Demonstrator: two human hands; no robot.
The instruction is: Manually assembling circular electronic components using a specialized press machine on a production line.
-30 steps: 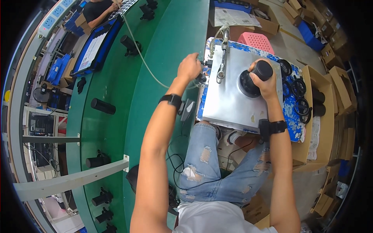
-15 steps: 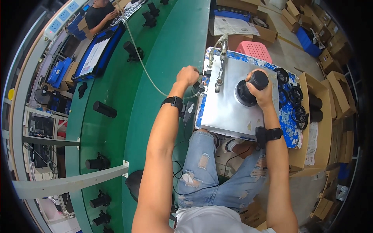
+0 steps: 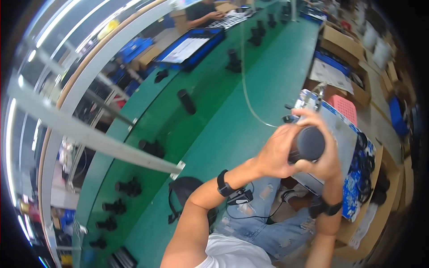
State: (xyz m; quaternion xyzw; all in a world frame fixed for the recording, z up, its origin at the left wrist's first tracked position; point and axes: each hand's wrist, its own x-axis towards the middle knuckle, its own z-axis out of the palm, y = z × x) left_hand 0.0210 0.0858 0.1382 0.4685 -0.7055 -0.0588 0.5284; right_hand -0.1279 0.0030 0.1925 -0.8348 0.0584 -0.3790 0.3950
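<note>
A black cylindrical part [image 3: 311, 143] with a rounded, flat end is raised in front of me, between both hands. My left hand [image 3: 278, 151] wraps its left side, the fingers curled around it. My right hand [image 3: 330, 157] grips the other side, with its thumb at the near edge. The lower part of the cylinder is hidden by my fingers. Beyond and beneath the hands lies a flat metal plate [image 3: 340, 128], carrying a metal lever clamp [image 3: 318, 99] at its far left. To its right, several black ring-shaped parts [image 3: 364, 156] rest on a blue, flaking board [image 3: 351, 204].
A green bench [image 3: 277, 73] runs along my left; a lower green strip holds black parts such as this cylinder [image 3: 186, 101]. A metal bar [image 3: 100, 134] crosses there, and a thin hose [image 3: 244, 80] hangs. A pink stool [image 3: 343, 108] stands beyond the plate. Another person [image 3: 205, 15] sits far off.
My right hand has lifted the black part off the plate toward me. My left hand has left the clamp and now holds the part too. The view has swung left.
</note>
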